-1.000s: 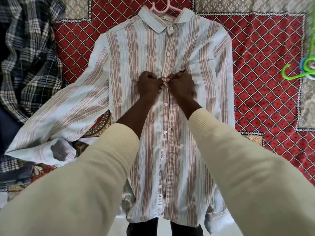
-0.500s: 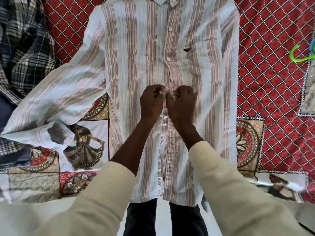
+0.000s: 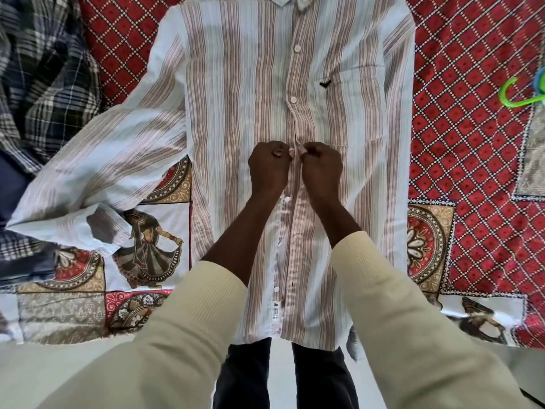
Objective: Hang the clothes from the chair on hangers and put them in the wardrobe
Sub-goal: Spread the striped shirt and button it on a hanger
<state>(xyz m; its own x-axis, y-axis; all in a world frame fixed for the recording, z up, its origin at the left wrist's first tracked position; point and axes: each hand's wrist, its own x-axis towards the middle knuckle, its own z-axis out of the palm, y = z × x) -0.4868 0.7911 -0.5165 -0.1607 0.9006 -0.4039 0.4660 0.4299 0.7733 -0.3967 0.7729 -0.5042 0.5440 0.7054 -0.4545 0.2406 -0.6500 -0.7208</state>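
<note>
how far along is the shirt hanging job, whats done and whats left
Done: the upper buttons of the striped shirt look fastened. In hand: the left hand and right hand pinch the placket at a middle button. Left: lower buttons look open, the plaid clothes lie unhung, a green hanger waits; no wardrobe in view.

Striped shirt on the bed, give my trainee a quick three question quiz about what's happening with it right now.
1. True or false: the striped shirt lies front up on the patterned bedspread.
2. Where are the left hand and right hand pinching? A. the collar B. the button placket at mid-chest C. a cuff
3. Fill in: the hanger hook at the right edge is ____ in colour.

Key: 1 true; 2 B; 3 green.
</note>
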